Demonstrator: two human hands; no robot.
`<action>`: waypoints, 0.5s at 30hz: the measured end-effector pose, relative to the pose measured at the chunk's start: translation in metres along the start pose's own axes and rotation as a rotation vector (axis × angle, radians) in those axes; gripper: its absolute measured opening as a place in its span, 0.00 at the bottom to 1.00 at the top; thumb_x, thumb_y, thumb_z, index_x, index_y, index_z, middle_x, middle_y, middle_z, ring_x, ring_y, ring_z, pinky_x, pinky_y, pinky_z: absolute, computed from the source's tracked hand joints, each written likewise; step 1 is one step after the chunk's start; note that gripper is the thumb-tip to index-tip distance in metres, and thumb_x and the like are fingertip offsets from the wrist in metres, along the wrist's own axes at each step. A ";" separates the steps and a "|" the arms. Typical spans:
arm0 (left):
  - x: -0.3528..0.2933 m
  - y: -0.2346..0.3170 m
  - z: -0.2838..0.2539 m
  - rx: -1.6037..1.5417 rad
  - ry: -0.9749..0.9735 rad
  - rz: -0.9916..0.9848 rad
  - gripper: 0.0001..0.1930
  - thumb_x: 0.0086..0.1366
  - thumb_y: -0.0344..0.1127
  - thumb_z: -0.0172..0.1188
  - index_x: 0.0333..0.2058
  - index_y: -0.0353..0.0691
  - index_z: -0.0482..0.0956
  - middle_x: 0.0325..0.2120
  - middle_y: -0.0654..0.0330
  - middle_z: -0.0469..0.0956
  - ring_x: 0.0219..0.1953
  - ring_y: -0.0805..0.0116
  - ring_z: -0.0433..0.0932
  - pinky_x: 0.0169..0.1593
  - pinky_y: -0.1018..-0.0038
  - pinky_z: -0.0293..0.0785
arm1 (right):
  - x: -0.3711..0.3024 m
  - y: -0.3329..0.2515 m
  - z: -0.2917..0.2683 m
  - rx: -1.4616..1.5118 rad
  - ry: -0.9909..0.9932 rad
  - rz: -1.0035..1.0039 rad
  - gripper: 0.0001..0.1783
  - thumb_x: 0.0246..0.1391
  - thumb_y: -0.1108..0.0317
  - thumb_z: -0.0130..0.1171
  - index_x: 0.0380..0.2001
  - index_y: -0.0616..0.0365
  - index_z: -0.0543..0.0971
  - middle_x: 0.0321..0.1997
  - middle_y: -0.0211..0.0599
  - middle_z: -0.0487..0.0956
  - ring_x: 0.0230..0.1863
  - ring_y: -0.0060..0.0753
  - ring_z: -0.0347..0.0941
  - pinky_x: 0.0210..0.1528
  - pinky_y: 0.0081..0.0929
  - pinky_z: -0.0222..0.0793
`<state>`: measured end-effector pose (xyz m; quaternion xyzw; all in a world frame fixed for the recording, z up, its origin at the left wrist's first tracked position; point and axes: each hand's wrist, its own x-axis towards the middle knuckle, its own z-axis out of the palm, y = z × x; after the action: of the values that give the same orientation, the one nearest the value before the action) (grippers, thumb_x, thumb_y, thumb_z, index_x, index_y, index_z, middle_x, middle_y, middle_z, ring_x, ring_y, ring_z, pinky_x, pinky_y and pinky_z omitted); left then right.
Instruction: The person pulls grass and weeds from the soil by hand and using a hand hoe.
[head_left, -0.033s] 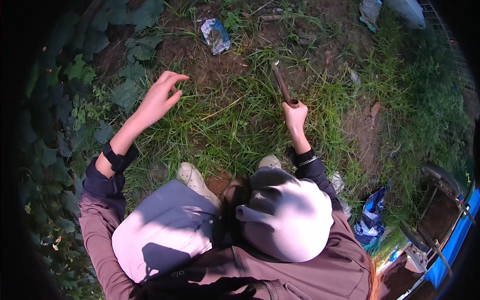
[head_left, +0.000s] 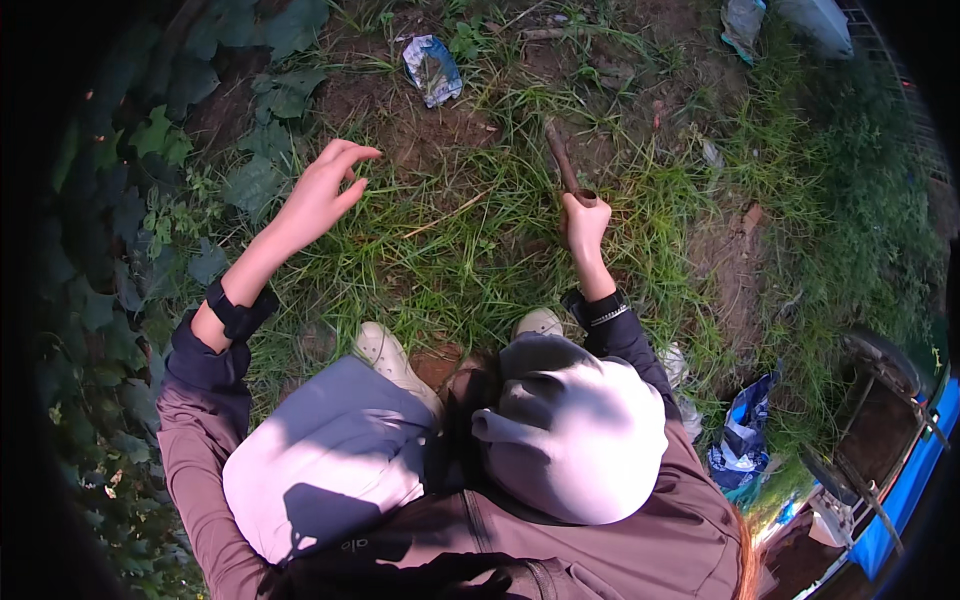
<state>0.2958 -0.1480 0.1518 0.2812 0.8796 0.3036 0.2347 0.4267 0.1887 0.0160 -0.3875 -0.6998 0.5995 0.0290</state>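
My right hand [head_left: 586, 224] is closed in a fist round a hand tool [head_left: 561, 153] with a narrow, rusty brown shaft and a hollow round end. The tool points away from me and a little left, over the grass. Its exact kind is not clear, and the part inside my fist is hidden. Farther left, my left hand [head_left: 322, 193] hovers above the grass [head_left: 440, 235] with its fingers loosely apart, holding nothing. A dark band [head_left: 240, 313] is round my left wrist.
A crumpled wrapper [head_left: 433, 72] lies on bare soil ahead. Broad-leaved plants [head_left: 130, 250] line the left. To the right are a blue and white bag [head_left: 742, 425] and a wheeled cart [head_left: 880, 410]. My light shoes [head_left: 393, 360] stand in the grass near me.
My right hand has shifted slightly up and left, and the tool has turned, so its bright tip no longer shows. My left hand is almost still.
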 end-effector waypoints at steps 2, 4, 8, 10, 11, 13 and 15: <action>0.005 0.009 0.003 -0.019 -0.013 0.004 0.20 0.59 0.24 0.52 0.51 0.41 0.69 0.45 0.57 0.66 0.38 0.69 0.72 0.45 0.72 0.68 | 0.014 -0.016 0.028 0.108 0.041 0.014 0.11 0.39 0.67 0.60 0.15 0.65 0.74 0.11 0.31 0.71 0.13 0.22 0.65 0.19 0.24 0.63; 0.006 0.012 0.003 -0.032 -0.003 0.025 0.20 0.59 0.25 0.52 0.51 0.41 0.69 0.45 0.57 0.66 0.38 0.69 0.71 0.45 0.72 0.68 | 0.023 -0.025 0.044 0.011 0.116 -0.079 0.11 0.38 0.67 0.59 0.14 0.65 0.73 0.10 0.32 0.71 0.12 0.22 0.65 0.18 0.25 0.61; -0.007 0.006 0.001 -0.019 0.000 -0.019 0.19 0.60 0.26 0.52 0.52 0.41 0.69 0.44 0.58 0.67 0.38 0.69 0.71 0.45 0.72 0.68 | 0.008 -0.032 0.007 -0.073 0.014 -0.009 0.13 0.37 0.66 0.60 0.15 0.66 0.72 0.11 0.34 0.71 0.15 0.24 0.66 0.23 0.26 0.64; -0.010 -0.004 0.005 -0.008 -0.005 -0.025 0.19 0.60 0.27 0.52 0.52 0.41 0.69 0.44 0.57 0.67 0.37 0.68 0.71 0.46 0.71 0.68 | -0.001 -0.011 -0.024 -0.305 0.049 -0.094 0.12 0.36 0.66 0.61 0.16 0.66 0.72 0.13 0.36 0.73 0.16 0.24 0.67 0.25 0.26 0.65; -0.012 -0.008 0.006 0.001 -0.008 -0.027 0.19 0.60 0.27 0.52 0.51 0.41 0.69 0.44 0.57 0.67 0.37 0.67 0.71 0.46 0.70 0.68 | -0.008 -0.002 -0.039 -0.331 0.047 -0.118 0.12 0.36 0.66 0.61 0.18 0.65 0.74 0.14 0.37 0.73 0.17 0.25 0.67 0.25 0.26 0.65; -0.020 -0.014 0.005 -0.004 -0.009 -0.052 0.19 0.60 0.27 0.52 0.51 0.40 0.69 0.43 0.57 0.67 0.38 0.66 0.71 0.47 0.70 0.67 | -0.033 -0.006 -0.063 -0.546 0.048 -0.373 0.12 0.34 0.68 0.61 0.25 0.63 0.79 0.18 0.42 0.76 0.19 0.34 0.73 0.29 0.27 0.69; -0.015 -0.015 0.007 -0.004 -0.031 -0.067 0.18 0.60 0.29 0.53 0.50 0.39 0.69 0.43 0.56 0.68 0.41 0.62 0.72 0.47 0.69 0.69 | -0.052 -0.014 -0.097 -0.603 -0.004 -0.322 0.16 0.32 0.68 0.62 0.30 0.62 0.80 0.20 0.43 0.77 0.21 0.36 0.76 0.28 0.27 0.70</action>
<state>0.3057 -0.1649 0.1402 0.2557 0.8842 0.2928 0.2591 0.5047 0.2382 0.0768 -0.2617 -0.8978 0.3542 0.0060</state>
